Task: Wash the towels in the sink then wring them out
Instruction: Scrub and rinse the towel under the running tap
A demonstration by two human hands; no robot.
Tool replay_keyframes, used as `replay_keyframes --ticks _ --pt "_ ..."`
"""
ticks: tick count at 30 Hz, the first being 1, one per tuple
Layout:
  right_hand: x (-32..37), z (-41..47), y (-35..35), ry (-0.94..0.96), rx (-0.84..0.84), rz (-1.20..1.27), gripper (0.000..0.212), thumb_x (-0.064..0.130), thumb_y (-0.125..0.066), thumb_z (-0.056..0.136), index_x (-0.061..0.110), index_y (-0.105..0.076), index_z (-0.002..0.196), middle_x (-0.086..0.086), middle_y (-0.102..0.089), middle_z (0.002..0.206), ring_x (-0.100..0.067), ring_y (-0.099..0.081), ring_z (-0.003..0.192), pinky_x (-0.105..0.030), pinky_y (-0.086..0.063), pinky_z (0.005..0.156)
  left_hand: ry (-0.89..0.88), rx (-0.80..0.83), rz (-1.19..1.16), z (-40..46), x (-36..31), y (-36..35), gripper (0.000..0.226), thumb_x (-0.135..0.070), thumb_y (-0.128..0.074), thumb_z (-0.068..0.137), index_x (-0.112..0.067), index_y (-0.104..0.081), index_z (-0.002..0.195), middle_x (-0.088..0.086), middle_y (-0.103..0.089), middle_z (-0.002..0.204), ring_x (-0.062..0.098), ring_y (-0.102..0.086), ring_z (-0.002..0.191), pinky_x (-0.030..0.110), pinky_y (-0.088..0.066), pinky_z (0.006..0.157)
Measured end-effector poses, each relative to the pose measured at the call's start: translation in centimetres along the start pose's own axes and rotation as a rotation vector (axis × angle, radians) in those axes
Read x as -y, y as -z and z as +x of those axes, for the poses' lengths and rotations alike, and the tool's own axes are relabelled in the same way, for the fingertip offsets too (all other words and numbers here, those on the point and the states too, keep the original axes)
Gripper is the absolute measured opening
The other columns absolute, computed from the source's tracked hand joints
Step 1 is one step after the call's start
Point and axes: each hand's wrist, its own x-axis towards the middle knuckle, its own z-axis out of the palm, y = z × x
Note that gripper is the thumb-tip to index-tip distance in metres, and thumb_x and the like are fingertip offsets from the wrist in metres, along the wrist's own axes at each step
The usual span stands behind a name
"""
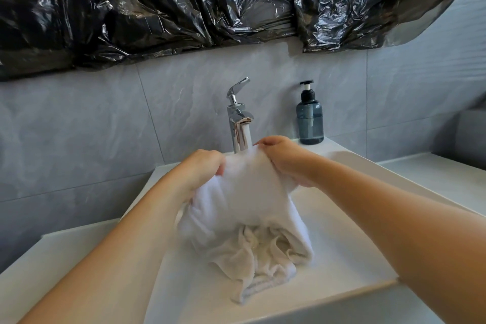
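Observation:
A white towel (249, 208) hangs bunched over the white sink (349, 239), its lower folds resting on the basin floor. My left hand (201, 168) grips the towel's upper left edge with curled fingers. My right hand (282, 156) pinches the upper right edge, just below the spout of the chrome tap (238, 118). The tap's lever is tilted up. The top of the towel sits right under the spout; I cannot tell whether water is running.
A dark blue pump bottle (309, 118) stands on the sink's back right corner. Grey tiles cover the wall (92, 123), and crumpled black plastic sheeting (184, 2) hangs above. A white counter (447, 181) extends to the right.

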Motion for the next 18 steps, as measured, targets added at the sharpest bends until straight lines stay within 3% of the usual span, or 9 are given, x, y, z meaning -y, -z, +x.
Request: replay_keyframes --ticks 2,4,6,8,10,13,16,18 --pt "0.4 -0.2 0.4 -0.029 -0.039 0.045 0.027 0.021 -0.046 0.100 0.010 -0.069 0.107 -0.007 -0.060 0.082 -0.021 -0.055 0.068 -0.021 -0.044 0.057 -0.006 0.055 -0.055 -0.2 0.2 -0.6 0.012 -0.023 -0.049 0.054 -0.019 -0.040 0.061 0.005 -0.037 0.068 0.021 -0.028 0.061 0.030 -0.021 0.057" --pt "0.7 -0.4 1.0 -0.088 -0.010 0.102 0.029 0.024 -0.055 0.092 0.005 -0.064 0.112 -0.010 -0.058 0.085 -0.022 -0.055 0.069 -0.025 -0.043 0.059 0.016 0.101 -0.142 0.0 0.6 -1.0 0.008 -0.018 -0.051 0.071 -0.019 -0.048 0.065 0.006 -0.043 0.065 0.020 -0.035 0.062 0.031 -0.026 0.061" --pt "0.7 -0.5 1.6 -0.132 0.076 0.004 0.038 0.031 -0.067 0.083 0.017 -0.060 0.118 -0.007 -0.061 0.099 -0.024 -0.061 0.080 -0.029 -0.049 0.065 0.029 0.106 -0.217 0.5 1.0 -1.1 0.007 -0.018 -0.052 0.079 -0.016 -0.057 0.074 0.008 -0.051 0.069 0.022 -0.042 0.066 0.031 -0.028 0.063" --pt "0.3 -0.8 1.7 -0.147 0.194 -0.207 0.062 0.034 -0.078 0.074 0.031 -0.046 0.127 -0.005 -0.055 0.112 -0.027 -0.061 0.097 -0.037 -0.055 0.075 0.018 0.083 -0.270 0.9 1.2 -1.1 0.016 -0.019 -0.058 0.078 -0.010 -0.066 0.088 0.012 -0.057 0.079 0.024 -0.048 0.072 0.031 -0.031 0.063" --pt "0.0 -1.0 1.3 -0.090 0.248 -0.401 0.072 0.029 -0.080 0.074 0.033 -0.040 0.133 -0.003 -0.051 0.118 -0.026 -0.057 0.102 -0.037 -0.054 0.080 0.021 0.078 -0.337 1.1 1.1 -1.2 0.017 -0.015 -0.058 0.093 -0.003 -0.070 0.096 0.013 -0.068 0.083 0.024 -0.061 0.072 0.029 -0.042 0.063" --pt "-0.2 -0.5 1.3 0.066 0.144 -0.552 0.049 0.027 -0.073 0.083 0.025 -0.053 0.128 -0.001 -0.052 0.120 -0.021 -0.053 0.099 -0.028 -0.043 0.078 0.009 0.067 -0.374 1.1 1.0 -1.6 0.016 -0.014 -0.056 0.099 -0.006 -0.069 0.095 0.007 -0.071 0.073 0.019 -0.065 0.060 0.022 -0.046 0.053" --pt "-0.2 0.1 1.3 0.162 0.073 -0.637 0.034 0.026 -0.068 0.088 0.021 -0.063 0.121 -0.003 -0.050 0.121 -0.023 -0.051 0.108 -0.026 -0.038 0.086 0.007 0.124 -0.375 0.8 0.8 -1.5 0.012 -0.013 -0.064 0.091 -0.006 -0.066 0.101 0.011 -0.071 0.078 0.023 -0.066 0.065 0.026 -0.048 0.059" --pt "-0.3 0.2 1.3 0.200 0.039 -0.647 0.028 0.020 -0.061 0.091 0.018 -0.065 0.119 -0.006 -0.058 0.121 -0.025 -0.053 0.112 -0.026 -0.039 0.085 0.003 0.194 -0.352 0.4 0.7 -1.3 0.034 -0.009 -0.073 0.072 -0.005 -0.063 0.104 0.013 -0.072 0.085 0.025 -0.069 0.071 0.028 -0.051 0.063"
